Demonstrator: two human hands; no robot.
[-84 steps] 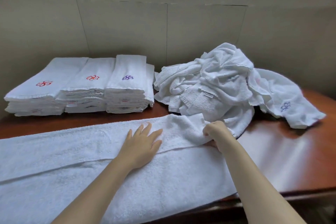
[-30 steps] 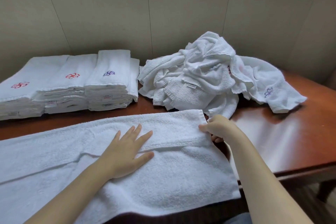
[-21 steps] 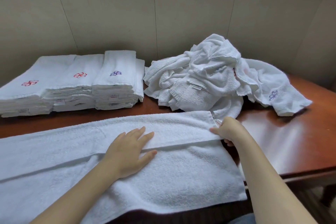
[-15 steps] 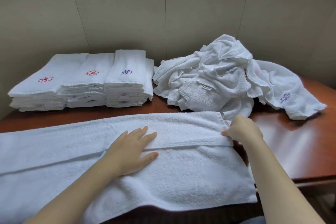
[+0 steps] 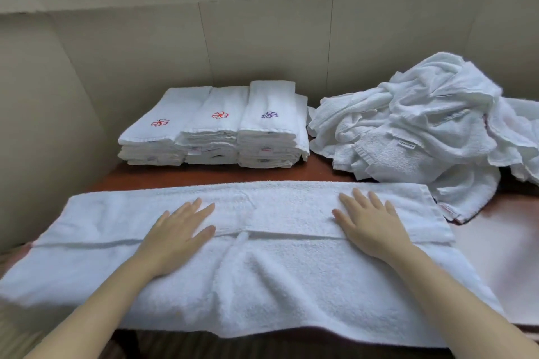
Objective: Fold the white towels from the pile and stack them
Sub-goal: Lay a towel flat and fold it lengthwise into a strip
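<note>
Now that my right hand (image 5: 370, 227) has let go of the corner it pinched half a second ago, it lies flat on the towel (image 5: 291, 280), fingers (image 5: 358, 197) spread. It matches my left hand (image 5: 175, 236), which stays pressed flat with fingers straight and slightly apart. Both sets of fingertips rest on the flap (image 5: 291, 207) folded toward me, its edge running under my palms. I judge the first lengthwise fold laid, with only smoothing left before the near strip goes over. A pucker (image 5: 242, 242) sits between the hands, nearer me than the fingertips. Beyond the right fingers the unfolded pile (image 5: 423, 131) lies just beside the towel's far corner and could snag. Beyond the left fingers three folded stacks (image 5: 215, 128) stand apart on the bench (image 5: 501, 256).
</note>
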